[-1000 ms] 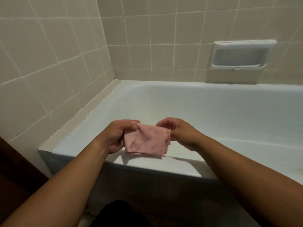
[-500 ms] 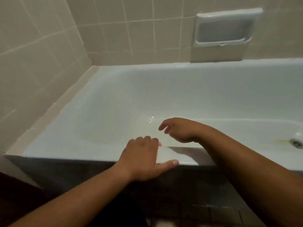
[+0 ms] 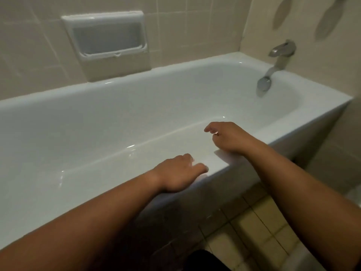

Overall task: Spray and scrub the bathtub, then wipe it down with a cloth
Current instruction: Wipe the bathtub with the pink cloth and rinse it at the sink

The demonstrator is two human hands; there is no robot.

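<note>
**Your 2 bare hands at the bathtub's near rim**

The white bathtub (image 3: 136, 118) fills the frame, its near rim under your arms. Your left hand (image 3: 178, 174) lies flat on that rim, fingers loosely together. Your right hand (image 3: 227, 136) hangs over the basin, fingers curled, holding nothing. Beyond: faucet (image 3: 277, 61), recessed soap dish (image 3: 106, 36).

We lose the bathtub (image 3: 195, 90) past the frame's left edge, and its floor is a white blur, so we cannot find a drain. Under our left hand (image 3: 178, 176) the palm side is hidden (whether it presses anything against the rim, we cannot tell). The right hand (image 3: 228, 136) has motion-smeared fingertips. The tap (image 3: 277, 61) is soft, its details unreadable.
</note>
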